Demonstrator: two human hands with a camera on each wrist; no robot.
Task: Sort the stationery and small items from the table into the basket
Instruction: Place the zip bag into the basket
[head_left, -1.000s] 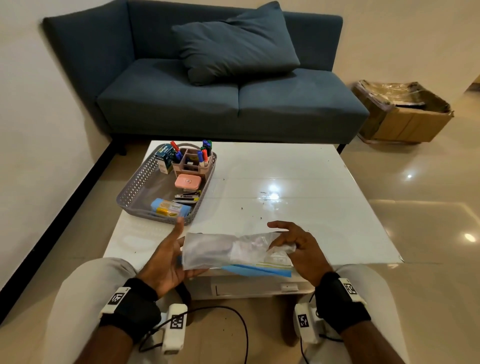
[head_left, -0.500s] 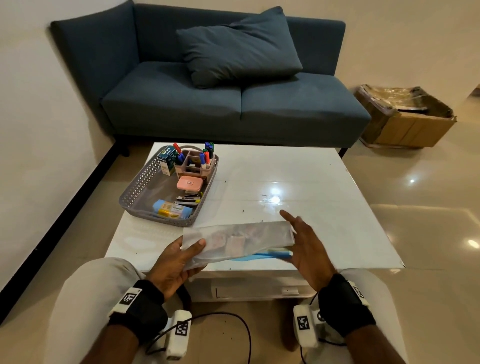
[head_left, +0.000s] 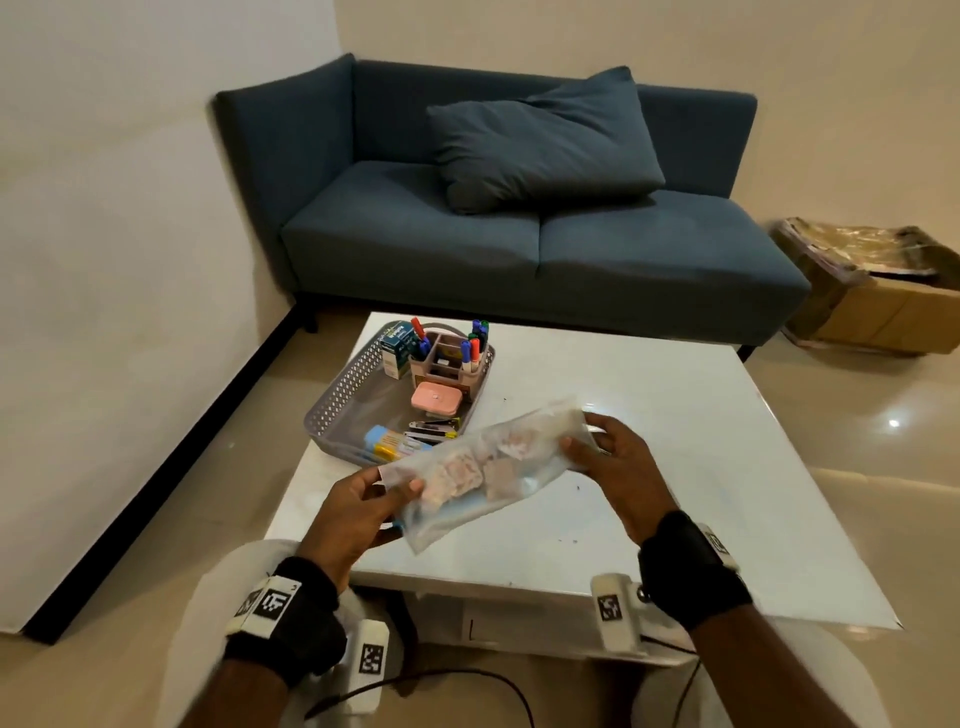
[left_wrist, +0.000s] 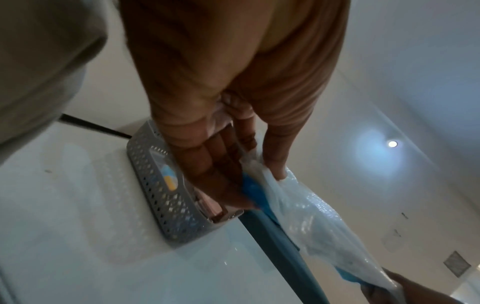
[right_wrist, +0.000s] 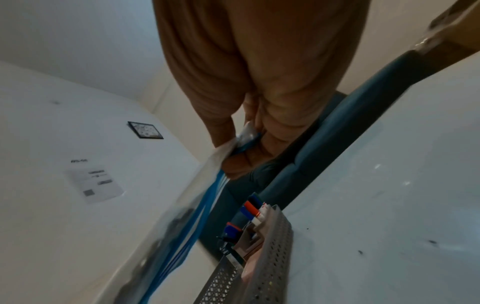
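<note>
Tabletop (head_left: 675, 441): pouch (head_left: 483, 467) higher now (tilted)

Basket (head_left: 332, 415) sits on the table (head_left: 701, 467) at 10 o'clock; pen organizer (head_left: 447, 358) in its far end. Sofa (head_left: 519, 249) behind, 12 o'clock; cardboard box (head_left: 883, 306) at 2 o'clock.

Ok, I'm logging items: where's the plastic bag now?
Head view: the bag is held above the table's near edge between both hands, just right of the basket.
</note>
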